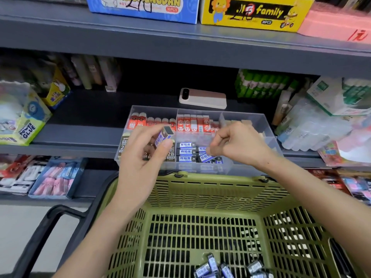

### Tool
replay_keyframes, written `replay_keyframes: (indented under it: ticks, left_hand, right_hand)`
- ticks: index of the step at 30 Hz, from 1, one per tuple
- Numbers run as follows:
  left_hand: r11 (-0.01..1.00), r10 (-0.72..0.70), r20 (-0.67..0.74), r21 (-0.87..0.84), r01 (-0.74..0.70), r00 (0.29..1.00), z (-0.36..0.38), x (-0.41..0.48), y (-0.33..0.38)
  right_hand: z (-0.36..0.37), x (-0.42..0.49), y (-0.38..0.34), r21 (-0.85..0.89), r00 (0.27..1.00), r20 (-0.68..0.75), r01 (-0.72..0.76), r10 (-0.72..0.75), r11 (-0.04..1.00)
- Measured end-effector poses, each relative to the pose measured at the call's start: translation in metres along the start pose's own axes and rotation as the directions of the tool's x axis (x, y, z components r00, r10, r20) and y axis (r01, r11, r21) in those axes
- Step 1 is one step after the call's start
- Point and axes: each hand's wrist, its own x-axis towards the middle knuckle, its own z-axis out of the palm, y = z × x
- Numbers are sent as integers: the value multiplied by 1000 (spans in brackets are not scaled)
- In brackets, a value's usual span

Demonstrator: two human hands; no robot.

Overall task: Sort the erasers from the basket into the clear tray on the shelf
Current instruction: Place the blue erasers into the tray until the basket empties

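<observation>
A clear divided tray (267, 125) sits on the grey shelf, holding red-sleeved erasers at the back and blue-and-black erasers (186, 151) in a front compartment. My left hand (144, 157) pinches one blue-and-black eraser (163, 135) above the tray's left side. My right hand (239, 145) hovers over the middle front compartment, its fingertips pinching a blue-and-black eraser (207, 157) that lies tilted on the stacked ones. Below, the green basket (200, 195) holds several more blue-and-black erasers (226, 267) at its bottom.
A pink-and-white phone (202, 98) lies on the shelf behind the tray. Glue boxes (26, 125) stand left, green glue sticks (263, 84) and wrapped packs right. The basket's black handle (54, 227) hangs at its left. Lower shelves hold more stationery.
</observation>
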Motion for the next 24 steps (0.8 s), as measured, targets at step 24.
replay_keyframes:
  ticks: [24]
  left_hand:
    - [832,217,151,488,-264,964,17,-3,-2]
  right_hand:
    - [5,-21,-13,521,971,54,172,-233,836]
